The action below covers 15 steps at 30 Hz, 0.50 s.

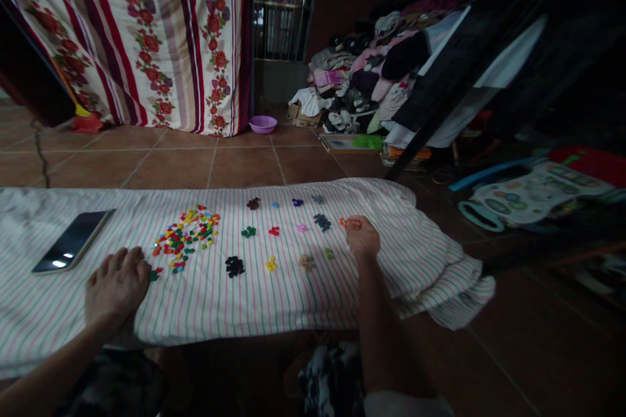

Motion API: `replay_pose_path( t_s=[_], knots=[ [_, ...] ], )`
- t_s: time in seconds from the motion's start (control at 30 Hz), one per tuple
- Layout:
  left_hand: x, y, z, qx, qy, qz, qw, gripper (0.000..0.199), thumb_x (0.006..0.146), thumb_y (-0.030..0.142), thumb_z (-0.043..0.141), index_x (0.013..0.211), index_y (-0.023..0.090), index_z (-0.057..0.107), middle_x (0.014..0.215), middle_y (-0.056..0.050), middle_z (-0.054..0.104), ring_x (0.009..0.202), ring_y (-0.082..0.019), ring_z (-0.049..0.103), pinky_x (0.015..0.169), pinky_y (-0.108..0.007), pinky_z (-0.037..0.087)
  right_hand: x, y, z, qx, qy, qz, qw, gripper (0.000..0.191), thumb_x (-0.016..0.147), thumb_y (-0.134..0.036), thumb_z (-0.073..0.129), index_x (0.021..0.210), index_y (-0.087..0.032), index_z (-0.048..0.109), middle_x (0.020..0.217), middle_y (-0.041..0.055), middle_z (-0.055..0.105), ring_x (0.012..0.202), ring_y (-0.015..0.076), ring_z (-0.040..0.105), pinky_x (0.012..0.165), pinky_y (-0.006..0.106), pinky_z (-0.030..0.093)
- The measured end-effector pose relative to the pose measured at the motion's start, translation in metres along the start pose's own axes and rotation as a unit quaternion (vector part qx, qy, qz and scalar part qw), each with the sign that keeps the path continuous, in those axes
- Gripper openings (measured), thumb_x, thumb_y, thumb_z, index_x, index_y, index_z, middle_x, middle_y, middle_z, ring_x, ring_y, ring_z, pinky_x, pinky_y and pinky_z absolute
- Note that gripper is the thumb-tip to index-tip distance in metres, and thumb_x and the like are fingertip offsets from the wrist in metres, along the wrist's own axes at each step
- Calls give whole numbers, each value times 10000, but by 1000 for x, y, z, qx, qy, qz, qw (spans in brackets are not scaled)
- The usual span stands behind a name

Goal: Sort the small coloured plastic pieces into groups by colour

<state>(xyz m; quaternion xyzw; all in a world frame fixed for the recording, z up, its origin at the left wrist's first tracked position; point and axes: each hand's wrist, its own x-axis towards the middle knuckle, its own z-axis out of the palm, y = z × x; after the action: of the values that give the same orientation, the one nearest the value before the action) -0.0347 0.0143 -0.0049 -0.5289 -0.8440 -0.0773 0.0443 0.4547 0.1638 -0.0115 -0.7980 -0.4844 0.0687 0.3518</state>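
Note:
Palm down on the striped cloth (195, 300), my left hand (117, 283) lies with its fingers stretched out. Beside its fingertips are a few green and red pieces (155, 273), near a loose pile of small mixed-colour pieces (183, 241). On the right, the fingers of my right hand (364, 236) are pinched at a small orange piece (343, 223), partly hidden by the fingers. Between the hands lie small groups sorted by colour, among them black pieces (235, 266), yellow pieces (270, 264), green pieces (248, 232), dark grey pieces (322, 222) and brown pieces (253, 203).
A phone (73, 241) lies on the cloth at the left. Beyond the table are a flowered curtain (161, 39), a purple basin (263, 124) on the tiled floor and a heap of clothes (372, 71). A dark slanted post (440, 104) rises at the right.

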Motion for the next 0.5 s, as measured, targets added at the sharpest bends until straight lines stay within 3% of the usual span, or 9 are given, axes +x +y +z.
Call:
replay_pose_path(
  t_s=[0.2,0.5],
  knots=[
    [-3,8,-10,-12,1,-7,1000,521,934,343,226,1314,106,492,1401,-226,471,1300,-409,428,1023,-580,376,-1,-2,3,-44,-7,14,999,281,812,-218,516,999,-224,725,935,61,732,731,180,622,605,259,396],
    [-2,4,-5,-21,21,5,1000,480,913,327,296,1305,137,497,1385,-228,490,1267,-409,460,1000,-585,391,-1,-1,3,-38,-4,14,999,307,826,-248,495,1010,-220,739,955,82,733,765,192,630,654,279,440]
  ],
)
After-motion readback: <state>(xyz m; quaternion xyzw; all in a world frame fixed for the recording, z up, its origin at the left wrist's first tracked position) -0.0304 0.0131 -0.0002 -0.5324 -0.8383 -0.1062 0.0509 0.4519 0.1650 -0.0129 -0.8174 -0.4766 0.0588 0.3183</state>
